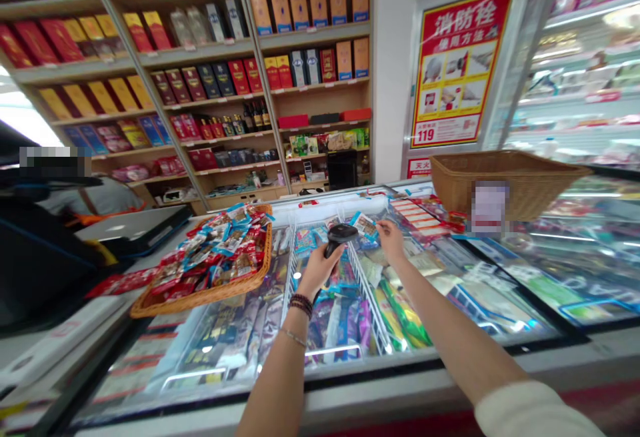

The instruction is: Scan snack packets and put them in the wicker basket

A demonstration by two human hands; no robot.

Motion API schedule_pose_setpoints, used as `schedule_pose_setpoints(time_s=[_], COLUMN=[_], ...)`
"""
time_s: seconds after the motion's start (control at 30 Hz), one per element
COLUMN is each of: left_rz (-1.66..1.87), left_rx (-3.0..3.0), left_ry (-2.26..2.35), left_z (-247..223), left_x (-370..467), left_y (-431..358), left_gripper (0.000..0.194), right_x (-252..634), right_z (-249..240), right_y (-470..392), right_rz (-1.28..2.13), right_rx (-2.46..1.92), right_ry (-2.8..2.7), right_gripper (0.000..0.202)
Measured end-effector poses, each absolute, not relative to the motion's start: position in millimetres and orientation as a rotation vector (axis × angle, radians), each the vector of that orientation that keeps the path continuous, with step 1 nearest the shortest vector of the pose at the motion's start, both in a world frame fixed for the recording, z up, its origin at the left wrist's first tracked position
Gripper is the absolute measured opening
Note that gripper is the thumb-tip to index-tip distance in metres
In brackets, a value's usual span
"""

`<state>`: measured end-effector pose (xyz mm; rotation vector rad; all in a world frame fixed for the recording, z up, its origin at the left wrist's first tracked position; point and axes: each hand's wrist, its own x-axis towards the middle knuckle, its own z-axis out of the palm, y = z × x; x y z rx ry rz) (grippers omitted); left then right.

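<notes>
My left hand [319, 269] is wrapped round the grip of a black handheld barcode scanner [343, 231], whose head points to the right. Between the fingertips of my right hand [391, 240] is the edge of a small blue-and-white snack packet [366, 225], held up just beside the scanner head. Both hands are above the glass top of a chest freezer [270, 350]. To the left, a shallow wicker tray [200, 301] is heaped with red and blue snack packets [235, 240].
A deep brown wicker basket [505, 180] stands at the right on the freezer, with small red packets [440, 210] beside it. Dark checkout equipment [35, 223] fills the left edge. Shelves of boxes [220, 83] line the back wall. Ice-cream packs [400, 310] lie under the glass.
</notes>
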<state>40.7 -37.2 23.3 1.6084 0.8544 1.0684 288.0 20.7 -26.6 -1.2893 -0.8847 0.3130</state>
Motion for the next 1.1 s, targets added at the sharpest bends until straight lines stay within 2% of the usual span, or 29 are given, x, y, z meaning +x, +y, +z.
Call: schedule_pose_setpoints(time_s=[0.17, 0.37, 0.57, 0.7, 0.8, 0.9, 1.1], left_rz=[1.145, 1.404, 1.594, 1.683, 1.739, 1.785, 1.771], left_rx=[1.534, 1.437, 1.478, 1.463, 1.445, 1.424, 1.366], left_ry=[0.938, 1.014, 1.203, 1.427, 1.548, 1.668, 1.747], left_z=[30.1, 69.0, 109.2, 118.1, 113.6, 103.6, 89.7], left_x=[35.0, -9.9, -99.6, -163.6, -204.2, -234.2, -252.2], left_y=[-30.2, -12.9, -6.2, -7.3, -12.1, -20.4, -40.3], left_gripper=[0.062, 0.064, 0.058, 0.057, 0.057, 0.057, 0.06], right_x=[285.9, 258.0, 162.1, 82.1, 25.1, -22.3, -58.9], right_z=[-21.4, -2.6, 43.2, 67.3, 74.9, 76.6, 77.2], right_y=[28.3, 84.0, 136.9, 159.1, 170.6, 174.7, 159.4], right_rz=[0.52, 0.724, 0.91, 0.985, 0.969, 0.876, 0.54], right_rx=[-1.221, -1.03, -0.913, -0.862, -0.864, -0.948, -1.082], right_ry=[-0.665, -0.482, -0.533, -0.682, -0.886, -1.169, -1.783], right_gripper=[0.027, 0.025, 0.026, 0.025, 0.02, 0.006, 0.035])
